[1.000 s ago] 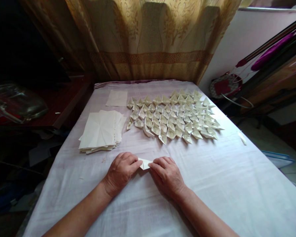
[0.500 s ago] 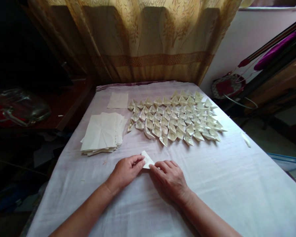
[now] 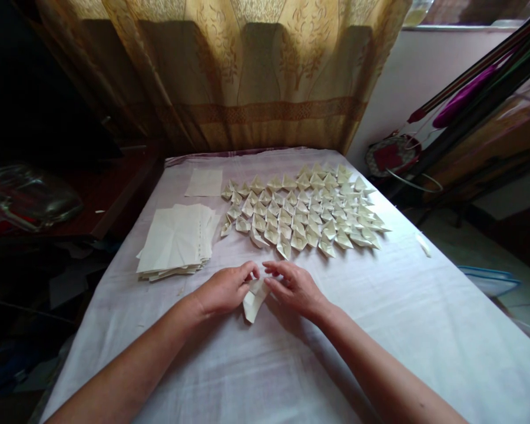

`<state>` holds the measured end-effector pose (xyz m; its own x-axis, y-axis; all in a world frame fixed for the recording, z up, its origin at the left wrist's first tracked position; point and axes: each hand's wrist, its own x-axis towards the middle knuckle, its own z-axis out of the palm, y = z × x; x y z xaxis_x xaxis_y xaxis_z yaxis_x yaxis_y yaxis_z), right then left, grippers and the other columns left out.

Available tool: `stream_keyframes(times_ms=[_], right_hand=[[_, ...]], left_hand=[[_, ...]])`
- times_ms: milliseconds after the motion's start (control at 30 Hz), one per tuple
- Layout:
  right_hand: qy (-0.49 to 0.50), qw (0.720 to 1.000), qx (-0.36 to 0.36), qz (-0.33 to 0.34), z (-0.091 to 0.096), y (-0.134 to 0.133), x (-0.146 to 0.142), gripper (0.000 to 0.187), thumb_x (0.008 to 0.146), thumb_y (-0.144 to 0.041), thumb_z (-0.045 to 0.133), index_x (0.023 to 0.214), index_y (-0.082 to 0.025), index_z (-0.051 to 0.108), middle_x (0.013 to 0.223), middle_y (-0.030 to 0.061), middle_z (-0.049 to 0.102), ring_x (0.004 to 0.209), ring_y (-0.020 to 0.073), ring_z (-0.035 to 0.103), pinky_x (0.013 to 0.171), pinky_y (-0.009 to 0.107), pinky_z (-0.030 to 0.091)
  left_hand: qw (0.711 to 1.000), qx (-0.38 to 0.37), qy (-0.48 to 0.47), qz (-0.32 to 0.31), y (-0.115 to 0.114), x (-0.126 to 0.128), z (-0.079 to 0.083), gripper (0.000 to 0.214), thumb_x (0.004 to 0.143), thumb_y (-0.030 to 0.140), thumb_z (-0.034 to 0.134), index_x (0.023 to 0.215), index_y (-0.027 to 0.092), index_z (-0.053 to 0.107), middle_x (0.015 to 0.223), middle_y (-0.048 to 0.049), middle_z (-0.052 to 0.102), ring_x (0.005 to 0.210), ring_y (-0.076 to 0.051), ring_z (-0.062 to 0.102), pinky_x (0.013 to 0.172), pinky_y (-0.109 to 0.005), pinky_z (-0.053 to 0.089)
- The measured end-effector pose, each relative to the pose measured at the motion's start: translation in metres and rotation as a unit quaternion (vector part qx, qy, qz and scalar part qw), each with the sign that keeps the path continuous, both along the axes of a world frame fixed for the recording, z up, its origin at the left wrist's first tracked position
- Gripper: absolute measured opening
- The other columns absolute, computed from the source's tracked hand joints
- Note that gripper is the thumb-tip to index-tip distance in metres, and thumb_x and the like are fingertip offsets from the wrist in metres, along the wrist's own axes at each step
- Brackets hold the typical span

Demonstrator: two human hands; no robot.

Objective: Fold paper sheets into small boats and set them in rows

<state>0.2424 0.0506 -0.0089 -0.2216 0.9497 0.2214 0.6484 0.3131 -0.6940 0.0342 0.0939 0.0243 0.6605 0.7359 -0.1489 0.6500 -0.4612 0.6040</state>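
Observation:
Between my two hands is a small piece of folded paper, partly opened out, with one pointed end toward me. My left hand grips its left side between thumb and curled fingers. On the other side, my right hand has its thumb and fingertips closed around the paper's upper right edge. Beyond my hands stand many small folded paper boats in close rows. Left of them lies a stack of cream paper sheets, the top one creased.
A single paper sheet lies behind the stack. White cloth covers the table, and a small white scrap is near its right edge. A patterned curtain hangs at the back. A dark red cabinet stands on the left.
The folded paper has gone from a flat triangle to a more opened shape pointing toward me. Both hands have turned and raised their fingers around it. The view has shifted slightly right.

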Motion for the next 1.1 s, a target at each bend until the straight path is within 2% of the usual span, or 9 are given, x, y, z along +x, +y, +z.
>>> stream_keyframes(times_ms=[67, 133, 267, 367, 467, 567, 733, 967, 1100], right_hand=[[0.003, 0.999, -0.054, 0.008, 0.000, -0.002, -0.003, 0.026, 0.085, -0.021, 0.057, 0.108, -0.021, 0.069, 0.078, 0.0007, 0.072, 0.067, 0.0154, 0.065, 0.063, 0.025, 0.047], [-0.010, 0.998, -0.065, -0.014, -0.002, -0.009, -0.008, 0.026, 0.083, -0.017, 0.055, 0.105, -0.020, 0.068, 0.071, -0.0015, 0.068, 0.060, 0.0142, 0.060, 0.059, 0.024, 0.042], [-0.054, 0.995, -0.011, -0.084, -0.009, -0.028, -0.015, 0.014, 0.081, -0.016, 0.054, 0.091, -0.019, 0.064, 0.065, -0.0009, 0.062, 0.059, 0.0151, 0.056, 0.059, 0.025, 0.037], [-0.069, 0.992, 0.053, -0.091, -0.014, -0.038, -0.019, 0.013, 0.085, -0.016, 0.051, 0.077, -0.020, 0.060, 0.066, 0.0008, 0.062, 0.063, 0.0163, 0.056, 0.064, 0.026, 0.037], [-0.063, 0.992, 0.069, -0.083, -0.017, -0.042, -0.019, 0.011, 0.086, -0.016, 0.052, 0.081, -0.020, 0.061, 0.071, 0.0019, 0.065, 0.069, 0.0174, 0.059, 0.068, 0.027, 0.038], [-0.068, 0.995, 0.061, -0.045, -0.015, -0.042, -0.013, 0.015, 0.081, -0.015, 0.057, 0.093, -0.019, 0.063, 0.080, 0.0038, 0.068, 0.076, 0.0194, 0.061, 0.072, 0.029, 0.041], [-0.062, 0.998, 0.027, -0.001, -0.009, -0.040, -0.001, 0.023, 0.082, -0.013, 0.055, 0.100, -0.020, 0.067, 0.083, 0.0035, 0.069, 0.075, 0.0177, 0.062, 0.072, 0.028, 0.044], [-0.045, 0.999, -0.015, -0.005, -0.001, -0.037, 0.004, 0.026, 0.081, -0.012, 0.054, 0.099, -0.021, 0.071, 0.084, 0.0040, 0.070, 0.075, 0.0167, 0.063, 0.071, 0.027, 0.046], [-0.026, 0.999, -0.047, 0.004, 0.001, -0.033, 0.006, 0.032, 0.076, -0.008, 0.053, 0.100, -0.021, 0.071, 0.084, 0.0035, 0.071, 0.075, 0.0167, 0.064, 0.071, 0.026, 0.047]], left_hand=[[0.998, 0.039, 0.013, -0.036, 0.009, 0.006, 0.002, 0.023, 0.083, 0.014, 0.053, 0.102, 0.024, 0.058, 0.082, 0.0029, 0.070, 0.074, -0.016, 0.066, 0.065, -0.023, 0.046], [0.997, 0.069, 0.012, -0.035, 0.014, 0.012, 0.000, 0.022, 0.082, 0.012, 0.055, 0.100, 0.022, 0.059, 0.086, 0.0010, 0.069, 0.078, -0.018, 0.065, 0.069, -0.025, 0.048], [0.992, 0.123, -0.001, 0.006, 0.003, 0.014, -0.011, 0.015, 0.082, 0.009, 0.056, 0.093, 0.019, 0.061, 0.097, -0.0057, 0.066, 0.095, -0.022, 0.061, 0.085, -0.033, 0.048], [0.989, 0.148, -0.013, 0.019, -0.020, 0.005, -0.022, 0.012, 0.087, 0.010, 0.056, 0.087, 0.018, 0.064, 0.092, -0.0059, 0.066, 0.091, -0.021, 0.061, 0.084, -0.034, 0.049], [0.974, 0.213, -0.075, 0.004, -0.044, -0.004, -0.033, 0.016, 0.092, 0.015, 0.056, 0.104, 0.020, 0.066, 0.101, -0.0056, 0.069, 0.096, -0.020, 0.061, 0.088, -0.035, 0.051], [0.968, 0.239, -0.076, 0.017, -0.056, -0.007, -0.040, 0.020, 0.093, 0.022, 0.059, 0.112, 0.020, 0.065, 0.108, -0.0069, 0.069, 0.103, -0.023, 0.061, 0.094, -0.039, 0.050], [0.971, 0.232, -0.053, 0.029, -0.052, -0.002, -0.038, 0.019, 0.092, 0.025, 0.061, 0.109, 0.021, 0.067, 0.105, -0.0065, 0.070, 0.099, -0.022, 0.062, 0.090, -0.039, 0.050], [0.974, 0.221, -0.036, 0.028, -0.051, 0.000, -0.034, 0.024, 0.087, 0.028, 0.068, 0.111, 0.022, 0.067, 0.107, -0.0055, 0.069, 0.100, -0.023, 0.060, 0.089, -0.038, 0.047], [0.971, 0.233, -0.023, 0.038, -0.052, 0.002, -0.035, 0.022, 0.089, 0.024, 0.066, 0.111, 0.021, 0.067, 0.106, -0.0052, 0.070, 0.098, -0.023, 0.060, 0.088, -0.039, 0.046]])
